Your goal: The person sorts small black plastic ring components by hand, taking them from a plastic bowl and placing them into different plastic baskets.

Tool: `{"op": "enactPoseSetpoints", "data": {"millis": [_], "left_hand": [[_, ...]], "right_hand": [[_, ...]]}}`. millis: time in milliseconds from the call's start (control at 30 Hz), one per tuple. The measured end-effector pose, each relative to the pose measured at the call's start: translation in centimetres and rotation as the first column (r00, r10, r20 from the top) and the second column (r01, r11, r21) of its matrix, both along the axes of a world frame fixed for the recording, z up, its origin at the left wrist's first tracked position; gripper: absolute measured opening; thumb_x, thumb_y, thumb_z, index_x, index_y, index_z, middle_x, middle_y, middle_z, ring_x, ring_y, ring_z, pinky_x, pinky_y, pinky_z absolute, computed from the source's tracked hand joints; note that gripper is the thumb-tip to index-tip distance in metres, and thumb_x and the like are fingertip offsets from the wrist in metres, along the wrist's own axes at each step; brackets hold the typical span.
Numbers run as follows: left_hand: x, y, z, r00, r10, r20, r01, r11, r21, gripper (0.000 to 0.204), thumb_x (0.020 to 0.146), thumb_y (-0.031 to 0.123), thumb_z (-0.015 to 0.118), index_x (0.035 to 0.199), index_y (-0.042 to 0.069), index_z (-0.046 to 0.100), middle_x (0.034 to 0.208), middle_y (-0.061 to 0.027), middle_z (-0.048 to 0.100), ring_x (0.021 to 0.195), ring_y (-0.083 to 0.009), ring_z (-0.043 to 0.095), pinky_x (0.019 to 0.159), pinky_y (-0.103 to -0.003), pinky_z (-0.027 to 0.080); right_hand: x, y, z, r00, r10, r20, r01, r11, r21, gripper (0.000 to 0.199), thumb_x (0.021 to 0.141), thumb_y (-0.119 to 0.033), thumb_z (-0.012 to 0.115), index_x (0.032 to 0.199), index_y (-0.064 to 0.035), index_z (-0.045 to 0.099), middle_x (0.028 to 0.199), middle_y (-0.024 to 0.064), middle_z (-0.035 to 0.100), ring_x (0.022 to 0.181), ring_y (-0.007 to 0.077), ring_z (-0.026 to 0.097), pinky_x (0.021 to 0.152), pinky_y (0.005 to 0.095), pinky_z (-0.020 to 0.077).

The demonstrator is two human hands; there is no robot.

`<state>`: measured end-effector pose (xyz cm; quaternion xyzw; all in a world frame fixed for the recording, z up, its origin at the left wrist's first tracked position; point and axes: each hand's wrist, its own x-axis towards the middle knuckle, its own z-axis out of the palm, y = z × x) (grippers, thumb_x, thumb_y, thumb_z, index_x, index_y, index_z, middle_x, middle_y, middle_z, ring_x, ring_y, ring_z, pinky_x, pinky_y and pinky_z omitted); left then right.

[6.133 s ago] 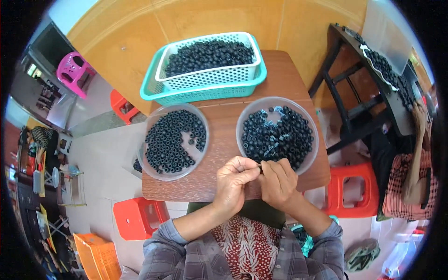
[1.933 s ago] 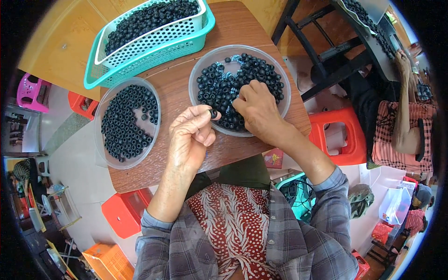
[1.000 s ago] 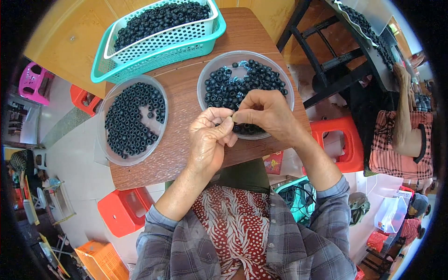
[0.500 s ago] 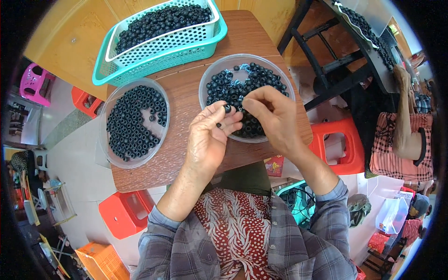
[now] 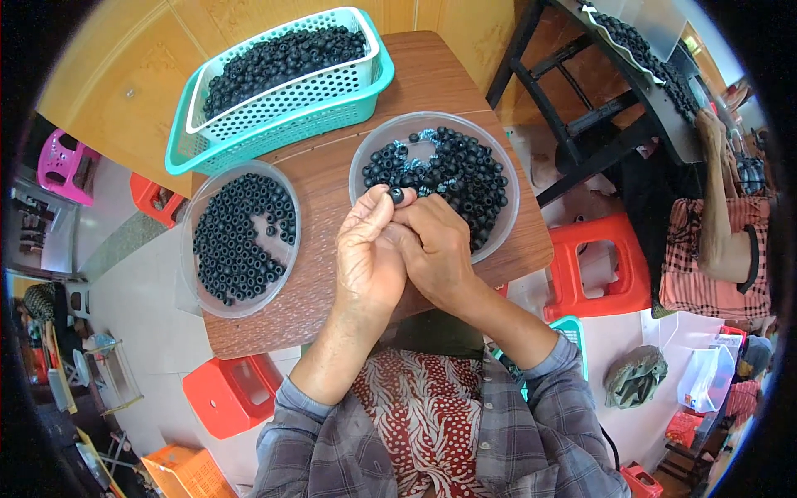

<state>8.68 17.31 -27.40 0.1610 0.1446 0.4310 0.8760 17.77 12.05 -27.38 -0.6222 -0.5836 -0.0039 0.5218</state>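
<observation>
My left hand pinches a round black bead between thumb and forefinger, above the near left rim of the right-hand clear tub. Close against it is my right hand, its fingers curled in; whatever they hold is hidden. Many loose black beads fill that tub, among them loops of blue-and-white cord. A second clear tub, to the left of my hands, holds black ring-like beads with their holes showing.
The tubs stand on a brown wooden table. At its back, a white perforated basket of black beads sits inside a teal basket. Red stools flank the table. Another person's arm reaches to a dark table at right.
My right hand has moved left and down, from above the right-hand tub to against my left hand. The left keeps its bead pinched. The table sits slightly lower in view.
</observation>
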Motion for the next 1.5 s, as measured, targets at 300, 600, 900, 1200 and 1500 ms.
{"op": "enactPoseSetpoints", "data": {"millis": [300, 600, 900, 1200, 1500], "left_hand": [[-1.5, -1.3, 0.9, 0.983, 0.016, -0.183, -0.003, 0.997, 0.072, 0.018, 0.086, 0.001, 0.063, 0.103, -0.001, 0.059, 0.095, -0.011, 0.065, 0.091, -0.0206, 0.063, 0.079, -0.028, 0.05], [-1.0, -3.7, 0.9, 0.88, 0.242, -0.41, -0.101, 0.937, 0.335, 0.017, 0.082, -0.006, 0.065, 0.099, -0.003, 0.061, 0.089, -0.0051, 0.064, 0.079, -0.0077, 0.059, 0.073, -0.02, 0.049], [-1.0, -3.9, 1.0, 0.891, 0.203, -0.406, -0.071, 0.946, 0.316, 0.017, 0.083, -0.006, 0.065, 0.099, -0.003, 0.061, 0.089, -0.0045, 0.063, 0.079, -0.0074, 0.058, 0.074, -0.02, 0.048], [-0.7, -4.3, 0.8, 0.886, 0.21, -0.413, -0.079, 0.946, 0.313, 0.017, 0.083, -0.006, 0.064, 0.1, -0.002, 0.06, 0.09, -0.0041, 0.063, 0.082, -0.0074, 0.058, 0.075, -0.02, 0.048], [-0.8, -4.0, 0.4, 0.889, 0.187, -0.417, -0.078, 0.961, 0.264, 0.016, 0.084, -0.003, 0.064, 0.1, -0.001, 0.06, 0.088, -0.0045, 0.063, 0.077, -0.009, 0.058, 0.07, -0.021, 0.046]], "right_hand": [[2.5, -3.2, 3.3, 0.991, 0.001, -0.137, 0.008, 0.998, 0.067, 0.014, 0.07, 0.004, 0.07, 0.083, -0.0004, 0.064, 0.076, 0.0107, 0.063, 0.066, 0.0259, 0.058, 0.059, 0.0341, 0.0459], [2.8, -3.9, 3.9, 0.966, 0.095, 0.24, -0.085, 0.995, -0.05, 0.018, 0.069, 0.004, 0.069, 0.086, 0.0012, 0.063, 0.075, 0.0108, 0.062, 0.064, 0.028, 0.056, 0.056, 0.0372, 0.0445], [3.0, -4.3, 3.8, 0.995, 0.103, 0.02, -0.101, 0.992, -0.069, 0.017, 0.073, 0.004, 0.068, 0.089, -0.0001, 0.064, 0.082, 0.0111, 0.063, 0.072, 0.0267, 0.058, 0.061, 0.0335, 0.0458], [2.9, -4.1, 3.5, 0.992, 0.118, 0.051, -0.113, 0.989, -0.092, 0.016, 0.073, 0.003, 0.065, 0.087, -0.0024, 0.058, 0.082, 0.0113, 0.056, 0.078, 0.03, 0.052, 0.066, 0.0384, 0.0425], [3.3, -4.1, 3.5, 0.983, 0.142, 0.119, -0.128, 0.985, -0.117, 0.019, 0.071, 0.004, 0.065, 0.087, -0.0019, 0.056, 0.083, 0.0121, 0.054, 0.078, 0.0312, 0.05, 0.067, 0.0395, 0.0409]]}}
